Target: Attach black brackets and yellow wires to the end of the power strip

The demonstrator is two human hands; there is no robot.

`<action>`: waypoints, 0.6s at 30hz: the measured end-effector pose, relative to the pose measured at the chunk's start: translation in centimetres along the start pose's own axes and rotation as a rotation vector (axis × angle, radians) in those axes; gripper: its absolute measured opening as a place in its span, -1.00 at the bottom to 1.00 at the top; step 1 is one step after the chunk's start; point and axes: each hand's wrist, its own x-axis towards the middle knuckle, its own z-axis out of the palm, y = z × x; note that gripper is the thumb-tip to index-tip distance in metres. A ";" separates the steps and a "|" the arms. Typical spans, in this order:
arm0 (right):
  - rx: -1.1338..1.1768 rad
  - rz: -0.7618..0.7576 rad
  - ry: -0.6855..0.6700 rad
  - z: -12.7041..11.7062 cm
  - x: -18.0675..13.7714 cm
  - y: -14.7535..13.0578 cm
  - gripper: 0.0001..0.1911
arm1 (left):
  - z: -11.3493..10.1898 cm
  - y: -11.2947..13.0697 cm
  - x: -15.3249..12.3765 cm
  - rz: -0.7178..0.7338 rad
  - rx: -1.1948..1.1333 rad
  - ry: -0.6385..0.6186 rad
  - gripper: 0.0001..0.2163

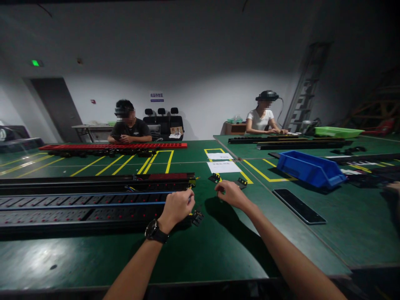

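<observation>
My left hand, with a black watch on its wrist, is closed at the right end of a long black slotted rail with blue edges and rows of red dots. What its fingers grip is hidden. My right hand hangs over the green table with its fingers curled into a pinch; anything between the fingertips is too small to make out. A small black end piece sits below my left hand at the rail's end. Just behind my right hand lie two small black brackets, one at the left and one at the right.
A blue bin and a dark flat phone-like slab are to the right. White papers lie ahead. A red lattice strip is at the far left. Two people, left and right, sit across the table.
</observation>
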 end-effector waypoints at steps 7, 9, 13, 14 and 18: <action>0.091 -0.198 0.177 4.1 -0.3 -4.4 -0.69 | 0.6 -0.1 0.0 0.030 -0.054 0.054 -0.84; 0.090 -0.255 0.217 4.8 -0.5 -5.5 -0.65 | 0.5 0.0 -0.1 0.041 -0.069 0.070 -0.83; 0.035 -0.326 0.292 5.0 -0.7 -6.8 -0.68 | 0.3 0.1 -0.1 0.049 -0.068 0.080 -0.82; 0.020 -0.334 0.311 4.9 -0.7 -6.9 -0.69 | 0.2 0.1 -0.1 0.053 -0.068 0.080 -0.81; -0.019 -0.359 0.371 4.3 -0.6 -6.9 -0.70 | 0.0 0.2 -0.1 0.076 -0.073 0.079 -0.77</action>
